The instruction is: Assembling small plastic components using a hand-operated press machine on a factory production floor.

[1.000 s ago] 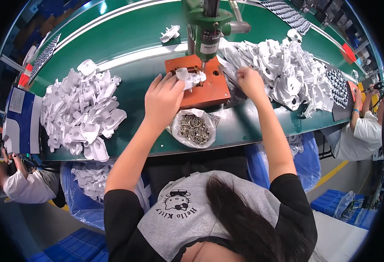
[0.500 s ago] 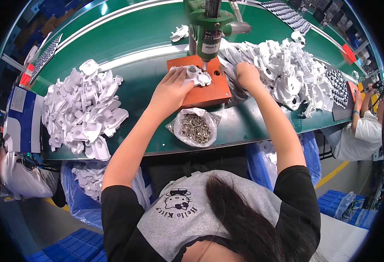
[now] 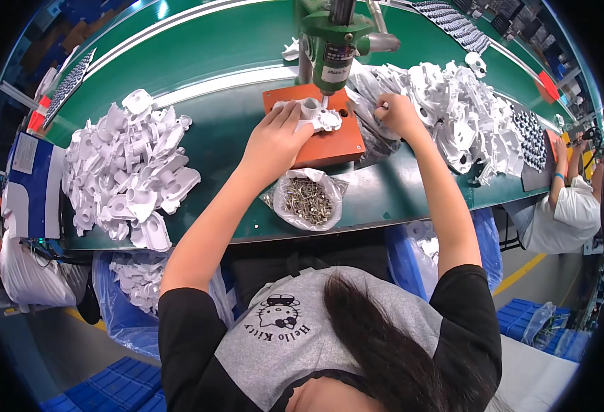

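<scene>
My left hand [image 3: 278, 136] is closed over one end of a white plastic part [image 3: 327, 121], holding it on the orange block [image 3: 322, 151]. Above the part's uncovered end stands the green press head [image 3: 332, 69], its thin metal rod [image 3: 325, 101] reaching down close to it. Whether the rod touches the part cannot be seen. My right hand [image 3: 399, 117] is curled beside the block, near a large heap of white parts [image 3: 456, 123]. Something small shows at its fingertips, too small to name. In front of the block sits a clear bag of metal screws [image 3: 309, 199].
Another heap of white parts [image 3: 133, 172] covers the left of the green table, beside a blue and white box [image 3: 30, 185]. Crumpled grey plastic [image 3: 377, 145] lies right of the block. Blue lined bins [image 3: 120, 309] stand below the table edge. A co-worker [image 3: 563, 213] sits far right.
My left hand and the white part have shifted slightly right on the block. My right hand has turned and moved a little up and right. A loose part on the belt has slid right, partly behind the press.
</scene>
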Demonstrator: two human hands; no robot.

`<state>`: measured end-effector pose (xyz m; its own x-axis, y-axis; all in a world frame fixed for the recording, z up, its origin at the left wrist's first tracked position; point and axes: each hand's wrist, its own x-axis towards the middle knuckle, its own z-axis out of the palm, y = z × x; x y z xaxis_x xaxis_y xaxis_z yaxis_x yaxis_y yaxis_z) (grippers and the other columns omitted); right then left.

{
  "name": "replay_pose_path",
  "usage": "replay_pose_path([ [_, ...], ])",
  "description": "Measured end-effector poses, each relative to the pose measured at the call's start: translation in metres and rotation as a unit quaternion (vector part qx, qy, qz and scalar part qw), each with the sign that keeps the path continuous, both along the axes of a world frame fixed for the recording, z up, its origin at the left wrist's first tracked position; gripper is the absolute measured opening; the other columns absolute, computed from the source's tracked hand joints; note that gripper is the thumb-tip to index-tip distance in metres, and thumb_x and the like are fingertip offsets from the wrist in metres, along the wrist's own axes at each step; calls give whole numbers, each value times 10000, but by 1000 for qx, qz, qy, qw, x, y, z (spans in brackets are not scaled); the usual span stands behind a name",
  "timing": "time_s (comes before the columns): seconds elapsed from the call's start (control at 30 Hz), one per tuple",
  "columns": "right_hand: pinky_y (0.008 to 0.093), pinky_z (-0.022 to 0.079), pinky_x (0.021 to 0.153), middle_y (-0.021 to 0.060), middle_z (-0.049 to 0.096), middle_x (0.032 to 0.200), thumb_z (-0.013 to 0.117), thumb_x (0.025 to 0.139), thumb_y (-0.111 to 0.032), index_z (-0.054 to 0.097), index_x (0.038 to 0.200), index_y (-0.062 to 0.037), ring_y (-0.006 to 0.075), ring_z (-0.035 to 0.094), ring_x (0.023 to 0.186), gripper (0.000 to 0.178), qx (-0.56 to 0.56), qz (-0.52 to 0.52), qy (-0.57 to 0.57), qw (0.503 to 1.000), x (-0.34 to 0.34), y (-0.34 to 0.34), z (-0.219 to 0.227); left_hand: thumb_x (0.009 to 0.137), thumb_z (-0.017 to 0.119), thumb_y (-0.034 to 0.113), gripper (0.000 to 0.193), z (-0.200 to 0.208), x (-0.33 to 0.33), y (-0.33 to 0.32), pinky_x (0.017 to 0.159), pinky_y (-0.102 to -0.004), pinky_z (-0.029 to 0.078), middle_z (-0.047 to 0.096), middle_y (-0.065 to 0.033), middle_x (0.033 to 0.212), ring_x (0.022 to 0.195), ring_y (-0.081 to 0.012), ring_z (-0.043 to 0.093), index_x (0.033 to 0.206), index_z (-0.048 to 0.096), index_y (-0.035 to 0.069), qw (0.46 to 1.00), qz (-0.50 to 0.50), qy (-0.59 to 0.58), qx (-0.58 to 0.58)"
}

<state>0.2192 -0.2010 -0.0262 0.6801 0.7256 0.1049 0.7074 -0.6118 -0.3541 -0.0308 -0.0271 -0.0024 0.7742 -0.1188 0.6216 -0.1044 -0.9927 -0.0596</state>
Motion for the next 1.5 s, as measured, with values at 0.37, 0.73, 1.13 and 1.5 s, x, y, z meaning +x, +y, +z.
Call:
replay_pose_path([
  [0.37, 247, 485, 584, 49, 613, 787, 587, 810, 8, 531, 961, -5, 112, 616, 676, 161, 271, 113, 304, 906, -49, 18, 35, 821, 600, 203, 219, -13, -5, -1, 979, -443, 420, 566, -235, 1179, 1149, -369, 522, 936, 559, 21, 992, -1, 74, -105],
  [0.73, 295, 385, 794, 68, 561, 891, 662, 803, -142, 621, 829, 54, 173, 506, 871, 202, 280, 183, 227, 915, -77, 49, 19, 747, 687, 415, 441, -25, -4, -11, 1016, -450, 372, 559, -225, 1187, 1174, -351, 498, 927, 583, 25, 988, 21, 16, -154],
  [1.13, 391, 379, 875, 130, 497, 1139, 686, 773, -212, 528, 1113, -43, 321, 497, 998, 411, 214, 101, -124, 964, -84, 53, 5, 719, 724, 343, 399, -24, -5, -12, 1017, -451, 374, 571, -165, 1199, 1184, -335, 496, 926, 600, 24, 985, 24, -1, -170],
  [1.5, 366, 379, 767, 39, 539, 850, 734, 645, -119, 643, 809, -70, 238, 487, 854, 194, 160, 371, -48, 914, -187, -10, 22, 725, 701, 376, 424, -28, -5, -10, 1023, -438, 371, 564, -199, 1195, 1170, -335, 505, 930, 583, 24, 987, 29, -6, -155],
])
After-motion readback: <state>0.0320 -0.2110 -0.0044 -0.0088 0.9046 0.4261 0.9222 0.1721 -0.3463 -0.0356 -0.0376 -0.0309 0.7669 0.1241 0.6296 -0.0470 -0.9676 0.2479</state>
